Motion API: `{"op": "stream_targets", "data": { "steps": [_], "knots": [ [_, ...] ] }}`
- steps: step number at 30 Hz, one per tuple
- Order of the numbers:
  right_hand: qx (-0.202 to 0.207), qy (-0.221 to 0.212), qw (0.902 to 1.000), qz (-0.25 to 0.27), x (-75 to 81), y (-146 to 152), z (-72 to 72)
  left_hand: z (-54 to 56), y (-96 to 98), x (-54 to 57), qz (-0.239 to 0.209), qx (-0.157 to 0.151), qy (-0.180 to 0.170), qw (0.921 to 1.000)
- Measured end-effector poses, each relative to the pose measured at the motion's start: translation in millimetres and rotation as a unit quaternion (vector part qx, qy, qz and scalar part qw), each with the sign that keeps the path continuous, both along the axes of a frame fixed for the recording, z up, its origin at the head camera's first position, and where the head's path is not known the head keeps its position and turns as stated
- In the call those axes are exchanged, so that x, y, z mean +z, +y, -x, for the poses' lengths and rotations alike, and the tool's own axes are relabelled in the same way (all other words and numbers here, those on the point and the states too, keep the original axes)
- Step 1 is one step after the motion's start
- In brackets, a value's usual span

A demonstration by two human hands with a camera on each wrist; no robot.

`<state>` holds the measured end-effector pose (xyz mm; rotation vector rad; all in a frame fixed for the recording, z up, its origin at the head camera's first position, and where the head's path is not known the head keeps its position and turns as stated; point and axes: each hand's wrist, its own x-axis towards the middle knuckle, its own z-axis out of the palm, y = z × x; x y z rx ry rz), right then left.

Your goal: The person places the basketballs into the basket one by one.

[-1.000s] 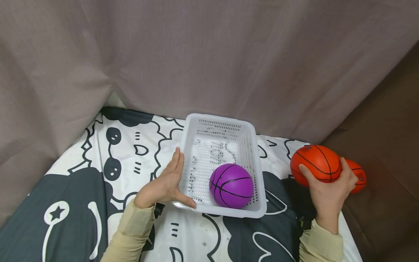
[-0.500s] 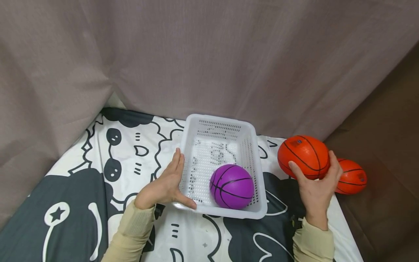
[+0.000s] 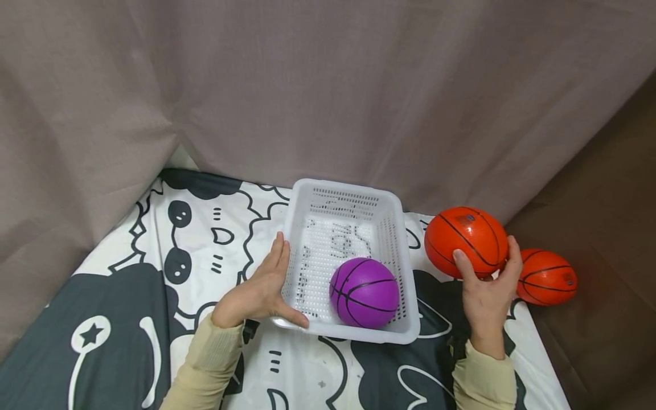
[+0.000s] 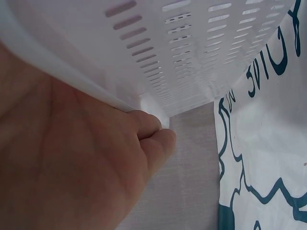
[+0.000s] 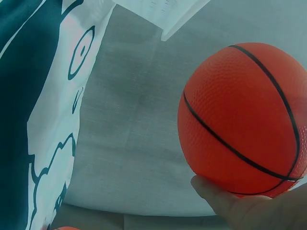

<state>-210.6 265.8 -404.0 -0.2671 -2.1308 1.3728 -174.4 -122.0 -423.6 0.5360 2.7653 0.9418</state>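
In the head view, my right hand grips an orange toy basketball, thumb and fingers spread on its near side. The right wrist view shows this orange ball large, with my right hand under its lower edge. A white perforated plastic basket stands left of it, with a purple toy basketball in its near right corner. My left hand lies straight-fingered along the basket's left side, thumb on the near rim. In the left wrist view, my left hand touches the basket's wall.
A second orange basketball lies at the right edge of the patterned cloth, just beyond the right hand. Grey-brown fabric hangs along the back, and darker brown fabric borders the right side.
My right hand has moved left with the orange basketball, toward the basket, uncovering more of the second orange ball. The left hand, basket and purple ball stay in place.
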Motion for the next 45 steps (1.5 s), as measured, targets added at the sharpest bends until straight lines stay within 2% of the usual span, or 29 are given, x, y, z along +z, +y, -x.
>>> {"op": "stream_targets", "data": {
  "steps": [14, 22, 27, 36, 45],
  "knots": [
    [0.016, -0.003, 0.9997, -0.019, -0.3, -4, 0.3, 0.6, 0.8, 2.2, -0.001, 0.001, -0.006, 1.0],
    [0.036, 0.017, 0.9985, -0.038, -2.1, -10, 2.4, 0.5, -0.6, 2.9, 0.002, 0.007, -0.004, 1.0],
    [0.05, 0.002, 0.9966, -0.066, 2.6, -13, 2.1, 0.1, -0.8, 2.8, -0.004, 0.002, -0.004, 1.0],
    [0.106, -0.016, 0.9876, -0.115, 17.0, -19, 11.1, 0.6, -0.3, 2.3, -0.009, 0.001, 0.001, 1.0],
    [0.155, 0.003, 0.9716, -0.179, 19.5, -22, 28.8, 0.1, 0.6, -1.5, -0.013, 0.002, -0.002, 0.9999]
  ]
}}
